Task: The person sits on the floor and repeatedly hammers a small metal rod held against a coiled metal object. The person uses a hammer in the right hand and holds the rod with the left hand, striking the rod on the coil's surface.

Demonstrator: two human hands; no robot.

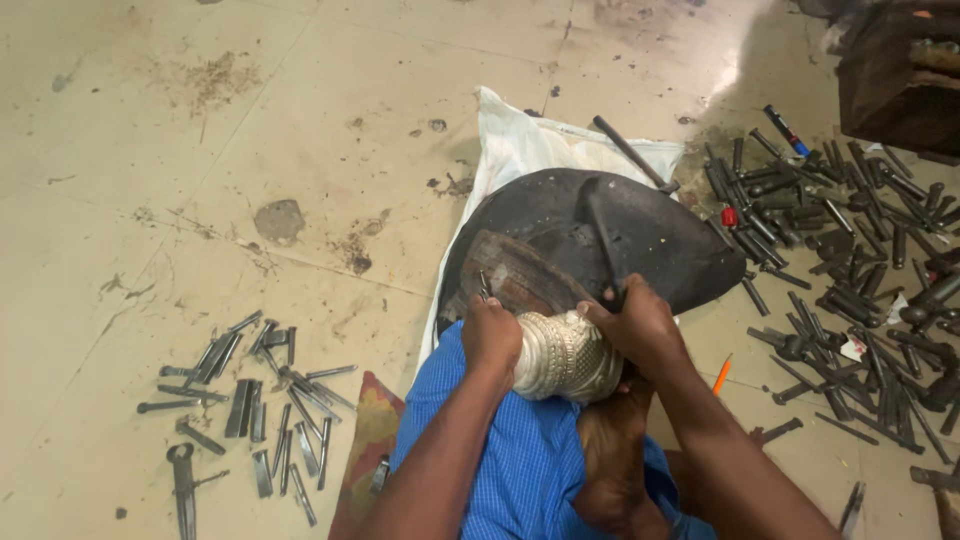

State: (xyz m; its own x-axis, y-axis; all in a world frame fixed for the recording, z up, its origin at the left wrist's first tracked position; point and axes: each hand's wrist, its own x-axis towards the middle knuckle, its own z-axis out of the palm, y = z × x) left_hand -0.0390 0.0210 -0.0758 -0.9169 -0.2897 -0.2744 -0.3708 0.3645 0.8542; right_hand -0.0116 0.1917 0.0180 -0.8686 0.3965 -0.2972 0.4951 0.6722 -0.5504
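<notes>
A: Looking down at the floor (150,150), and both hands are busy. The left hand (491,335) is wrapped over one end of an embossed silver vessel (565,357), fingers closed tight against it.

B: And the right hand (640,325)?

A: It's clamped on the other side, gripping a dark hammer (603,235) whose handle runs up across the black domed block (600,235). A thin punch (483,284) pokes out above the left hand's knuckles.

B: Where's that vessel sitting?

A: Lying on its side between the two hands, at the near edge of the black block, resting over blue cloth (530,450) on the person's lap, a bare foot (612,450) just beneath it. The block sits on a white sack (520,140).

B: Plenty of kit around?

A: Loads. A scatter of metal punches (255,400) lies on the floor off to the left, well apart, and a much larger heap of dark tools (850,250) spreads on the right. A small orange pencil (722,373) lies near the right forearm.
</notes>
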